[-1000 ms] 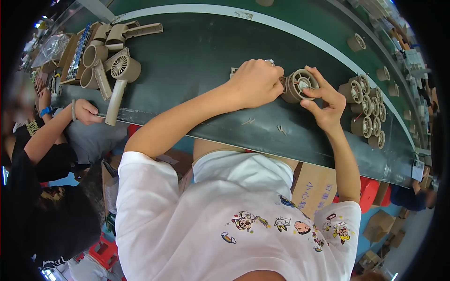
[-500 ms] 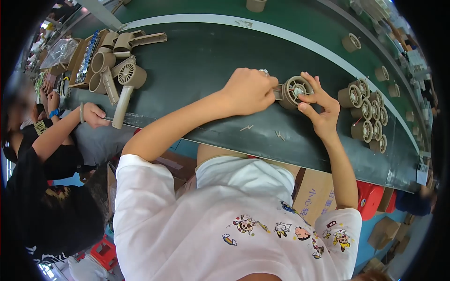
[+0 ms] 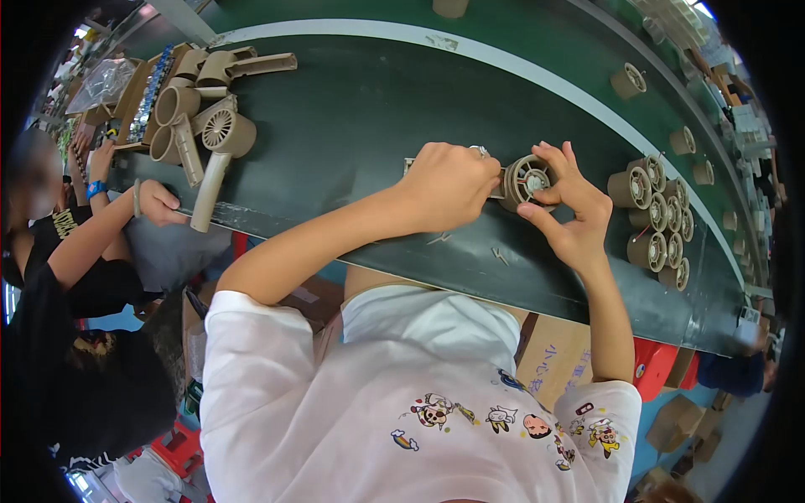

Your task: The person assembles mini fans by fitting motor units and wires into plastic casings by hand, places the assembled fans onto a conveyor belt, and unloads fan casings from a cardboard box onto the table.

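My left hand (image 3: 453,186) is closed around the handle of a beige handheld fan housing (image 3: 509,188); the handle's end shows beyond the fist. At the fan's round head, the thumb and fingers of my right hand (image 3: 574,197) curve around the rim. Inside that head sits a ringed fan unit (image 3: 533,181) with a pale centre, facing up toward me. Most of the handle is hidden by my left hand. Two small pale twig-like pieces (image 3: 501,256) lie on the dark work surface just below the fan.
Several beige round fan units (image 3: 647,250) stand grouped at the right. At the left lie several fan housings with handles (image 3: 228,132), near a cardboard box (image 3: 142,105) of small parts. A co-worker's hand (image 3: 158,203) rests at the table edge. More units (image 3: 629,80) stand beyond the white strip.
Both hands and the fan have come slightly closer to my body. The handle's end now shows past my left hand. The view has shifted a little.
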A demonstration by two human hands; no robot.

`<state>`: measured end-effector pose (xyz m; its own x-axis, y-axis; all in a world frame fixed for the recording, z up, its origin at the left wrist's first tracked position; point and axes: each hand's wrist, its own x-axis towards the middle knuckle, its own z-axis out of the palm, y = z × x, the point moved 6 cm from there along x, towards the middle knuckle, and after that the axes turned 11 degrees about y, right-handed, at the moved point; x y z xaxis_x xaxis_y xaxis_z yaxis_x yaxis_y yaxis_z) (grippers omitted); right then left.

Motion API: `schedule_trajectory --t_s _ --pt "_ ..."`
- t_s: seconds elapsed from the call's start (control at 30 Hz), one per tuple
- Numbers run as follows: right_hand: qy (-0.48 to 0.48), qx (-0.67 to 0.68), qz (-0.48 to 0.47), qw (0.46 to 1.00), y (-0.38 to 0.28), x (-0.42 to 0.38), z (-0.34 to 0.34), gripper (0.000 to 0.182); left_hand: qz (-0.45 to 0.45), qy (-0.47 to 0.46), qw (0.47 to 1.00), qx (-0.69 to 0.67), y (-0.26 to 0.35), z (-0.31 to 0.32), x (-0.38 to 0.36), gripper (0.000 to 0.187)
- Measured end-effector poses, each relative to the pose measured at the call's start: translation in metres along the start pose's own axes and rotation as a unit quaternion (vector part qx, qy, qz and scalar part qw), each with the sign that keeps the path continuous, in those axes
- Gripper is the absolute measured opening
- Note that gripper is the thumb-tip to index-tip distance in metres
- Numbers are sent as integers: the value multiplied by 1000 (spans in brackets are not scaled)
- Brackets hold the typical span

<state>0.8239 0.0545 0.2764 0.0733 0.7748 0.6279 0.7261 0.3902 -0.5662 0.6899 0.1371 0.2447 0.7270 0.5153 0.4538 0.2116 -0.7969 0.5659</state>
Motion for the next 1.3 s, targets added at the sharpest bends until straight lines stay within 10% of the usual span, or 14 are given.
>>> schedule_trajectory --t_s 0.33,0.5,1.3 --pt "61 -6 -72 995 -24 -51 -2 36 231 126 953 152 43 2 -41 16" --pt "112 39 -22 993 -16 -51 -6 72 252 132 944 169 43 -1 -42 17" --pt "32 -14 -57 998 -20 -20 -6 66 215 138 959 123 31 1 -40 20"
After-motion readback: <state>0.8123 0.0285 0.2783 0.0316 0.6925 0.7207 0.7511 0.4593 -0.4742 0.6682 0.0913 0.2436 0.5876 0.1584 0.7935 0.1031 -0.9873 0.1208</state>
